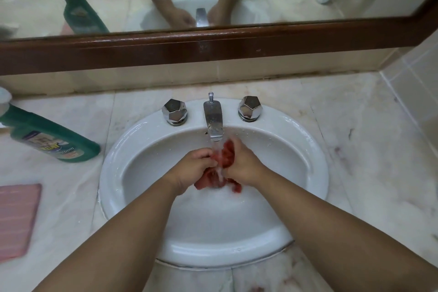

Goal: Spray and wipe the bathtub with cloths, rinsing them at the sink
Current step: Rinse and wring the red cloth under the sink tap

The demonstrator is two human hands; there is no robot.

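**Entry: rinse at the sink.** Clock directions are read from the basin's middle, with twelve toward the mirror.

- **Red cloth** [206,180]: bunched up in the basin toward twelve o'clock, directly under the spout [213,121]. The water stream [216,150] falls onto it.
- **Left hand** [193,166]: fingers curled round the cloth's nine-o'clock side.
- **Right hand** [245,163]: clamped on the cloth's three-o'clock side. The two hands sit close together with only the wad between them.
- **Tap handles**: one at eleven [174,111], one at one [250,108]. I cannot tell which of them feeds the stream.
- **Step, as I judge it**: this is the rinsing part of the job. The bathtub is out of view, so how much wiping is left cannot be read.
- **Next move, as I judge it**: squeeze the cloth out low over the basin so the drips stay inside. Then free one hand to reach up to a handle.
- **Edges**:
  - The sink [132,130] has a raised rim all round.
  - The mirror frame [213,47] juts out at twelve, above the handles.
  - A tiled wall [414,83] closes off two o'clock.
- **Room**:
  - The bench [367,154] is bare marble from three to five.
  - The green cleaner bottle [54,137] stands at ten, just beside the rim.
  - The pink cloth [17,218] lies flat at eight, well apart from the sink.
  - Lifting the wet cloth out toward six looks the least hemmed-in way.
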